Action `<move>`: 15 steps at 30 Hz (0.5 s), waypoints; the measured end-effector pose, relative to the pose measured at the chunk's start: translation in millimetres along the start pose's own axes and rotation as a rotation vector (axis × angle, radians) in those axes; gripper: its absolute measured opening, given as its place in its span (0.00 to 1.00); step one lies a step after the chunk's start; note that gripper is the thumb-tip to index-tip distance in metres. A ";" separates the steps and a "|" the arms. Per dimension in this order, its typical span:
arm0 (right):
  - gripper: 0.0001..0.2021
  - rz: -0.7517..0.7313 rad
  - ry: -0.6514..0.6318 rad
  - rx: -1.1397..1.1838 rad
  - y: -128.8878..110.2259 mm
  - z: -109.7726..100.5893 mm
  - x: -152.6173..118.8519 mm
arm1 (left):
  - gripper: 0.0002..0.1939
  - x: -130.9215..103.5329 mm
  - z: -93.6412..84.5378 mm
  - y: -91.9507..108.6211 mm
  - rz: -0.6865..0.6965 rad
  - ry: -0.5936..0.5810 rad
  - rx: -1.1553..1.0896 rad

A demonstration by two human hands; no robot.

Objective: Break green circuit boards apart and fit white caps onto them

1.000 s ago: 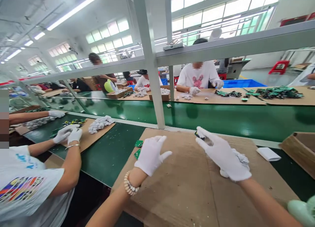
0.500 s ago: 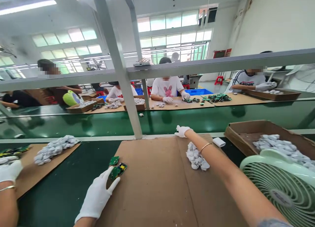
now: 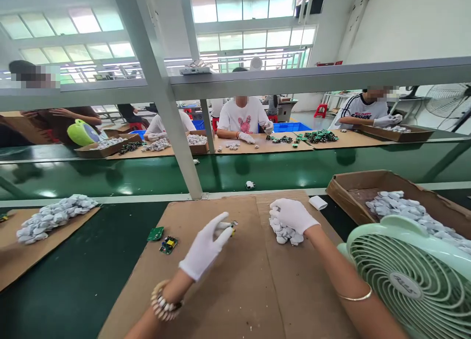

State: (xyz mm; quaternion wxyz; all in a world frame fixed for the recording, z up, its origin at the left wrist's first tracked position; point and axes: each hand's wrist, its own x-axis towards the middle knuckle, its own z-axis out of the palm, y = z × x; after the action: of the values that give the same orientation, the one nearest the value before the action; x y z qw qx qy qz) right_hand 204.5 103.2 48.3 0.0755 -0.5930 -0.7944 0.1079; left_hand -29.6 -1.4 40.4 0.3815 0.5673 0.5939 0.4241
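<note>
Above the cardboard sheet (image 3: 235, 299), my gloved left hand (image 3: 206, 243) pinches a small circuit board (image 3: 233, 227) between thumb and fingers; only its edge and a bit of yellow show. Two more boards rest left of it on the cardboard: a plain green circuit board (image 3: 155, 234) and a circuit board with a yellow part (image 3: 169, 245). My gloved right hand (image 3: 292, 214) is over the pile of small white pieces (image 3: 285, 233), fingers curled down at its far left side. What those fingertips hold is hidden.
A green fan (image 3: 408, 285) and a cardboard box (image 3: 340, 194) of white pieces stand at right. A white-and-green piece (image 3: 250, 185) lies on the green belt (image 3: 294, 174). A metal post (image 3: 172, 123) rises ahead. Co-workers sit across; another white heap (image 3: 59, 216) lies left.
My left hand has moved right, lifting a circuit board from beside the other two. The right hand has drawn back from the belt's edge to the white pile. A white-and-green piece now shows on the belt.
</note>
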 end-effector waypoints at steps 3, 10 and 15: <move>0.10 0.028 0.075 0.104 1.0 5.2 -0.6 | 0.30 25.7 32.5 -5.4 -0.204 -0.187 -0.399; 0.17 0.195 0.345 0.433 19.2 7.2 -1.7 | 0.25 38.7 40.5 -30.0 -0.319 -0.226 -0.749; 0.13 0.193 0.386 0.458 29.7 9.1 -6.4 | 0.27 31.7 41.1 -26.7 -0.319 -0.226 -0.740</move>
State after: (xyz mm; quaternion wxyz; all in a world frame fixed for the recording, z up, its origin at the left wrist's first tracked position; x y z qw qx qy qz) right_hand 231.5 104.5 31.9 0.3459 -0.6427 -0.6605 0.1764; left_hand -2.6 33.3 1.9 0.6834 0.3358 0.4362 0.4796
